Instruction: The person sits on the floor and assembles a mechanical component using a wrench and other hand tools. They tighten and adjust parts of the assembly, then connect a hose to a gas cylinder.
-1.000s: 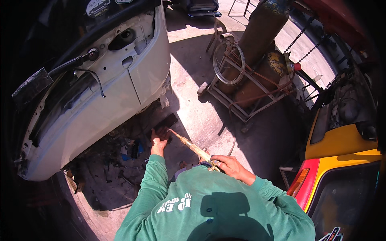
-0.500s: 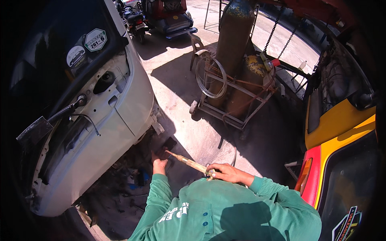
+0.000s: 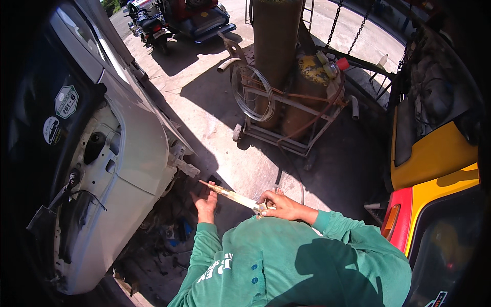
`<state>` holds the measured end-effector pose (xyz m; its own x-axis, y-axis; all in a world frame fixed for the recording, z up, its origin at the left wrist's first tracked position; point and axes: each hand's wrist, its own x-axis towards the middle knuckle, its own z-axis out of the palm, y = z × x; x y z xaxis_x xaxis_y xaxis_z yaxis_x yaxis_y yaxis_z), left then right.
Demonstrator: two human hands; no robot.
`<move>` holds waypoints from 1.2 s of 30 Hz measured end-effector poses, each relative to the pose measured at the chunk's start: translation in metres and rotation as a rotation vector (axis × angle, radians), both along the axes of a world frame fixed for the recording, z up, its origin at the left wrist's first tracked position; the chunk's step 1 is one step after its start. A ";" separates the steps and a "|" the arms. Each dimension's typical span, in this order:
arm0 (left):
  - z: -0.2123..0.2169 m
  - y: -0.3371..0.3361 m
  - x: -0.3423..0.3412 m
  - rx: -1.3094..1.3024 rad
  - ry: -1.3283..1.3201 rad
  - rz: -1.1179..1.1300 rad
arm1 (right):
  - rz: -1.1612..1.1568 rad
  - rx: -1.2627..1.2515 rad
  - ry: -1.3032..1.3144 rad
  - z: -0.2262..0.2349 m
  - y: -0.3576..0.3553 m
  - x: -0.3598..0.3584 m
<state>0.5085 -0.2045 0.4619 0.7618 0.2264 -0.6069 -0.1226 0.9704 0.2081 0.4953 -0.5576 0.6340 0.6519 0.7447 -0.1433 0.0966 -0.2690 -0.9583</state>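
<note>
My right hand [image 3: 283,205] is closed around the handle end of a long brass cutting torch [image 3: 230,195], which points up-left. Its tip lies near the lower rear corner of a white car body [image 3: 134,153]. My left hand [image 3: 206,200] is spread with its fingers apart just under the torch's shaft, resting against the dark, shaded underside of the car. It holds nothing that I can see. Both arms wear green long sleeves [image 3: 332,230].
A wheeled cart [image 3: 286,128] with two gas cylinders and coiled hoses stands on the concrete ahead. Parked motorbikes [image 3: 153,23] are at the far top. A yellow and red vehicle [image 3: 434,169] closes in on the right. Debris lies under the car.
The view has swung toward the car and cart. My hands keep their hold and pose, with the torch tip still at the car's lower corner.
</note>
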 end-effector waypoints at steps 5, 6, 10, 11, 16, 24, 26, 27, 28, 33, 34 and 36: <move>0.043 -0.084 0.044 0.035 -0.251 -0.254 | 0.007 -0.004 0.067 0.016 -0.038 0.073; 0.056 -0.101 0.055 0.024 -0.300 -0.314 | 0.007 0.060 0.086 0.016 -0.046 0.085; 0.093 -0.154 0.103 0.059 -0.381 -0.496 | 0.041 0.080 0.107 0.021 -0.084 0.135; 0.093 -0.161 0.115 0.097 -0.380 -0.532 | 0.055 0.061 0.124 0.025 -0.090 0.146; 0.086 -0.203 0.156 -0.084 -0.349 -0.622 | -0.014 0.010 0.165 0.029 -0.104 0.189; 0.091 -0.208 0.240 0.003 -0.254 -0.424 | -0.397 0.039 -0.675 0.202 -0.093 0.360; 0.089 -0.195 0.263 0.097 -0.277 -0.444 | -0.757 0.194 -0.758 0.256 -0.104 0.406; 0.089 -0.189 0.273 0.090 -0.298 -0.437 | -0.849 0.243 -0.800 0.280 -0.116 0.437; 0.089 -0.184 0.280 0.082 -0.313 -0.427 | -0.912 0.344 -0.800 0.304 -0.122 0.468; 0.094 -0.161 0.301 0.032 -0.384 -0.380 | -0.764 0.092 -1.786 0.442 -0.129 0.611; 0.098 -0.158 0.303 0.036 -0.413 -0.392 | -0.665 0.073 -1.959 0.464 -0.132 0.638; 0.100 -0.145 0.301 0.073 -0.413 -0.373 | -0.661 -0.145 -2.008 0.484 -0.124 0.682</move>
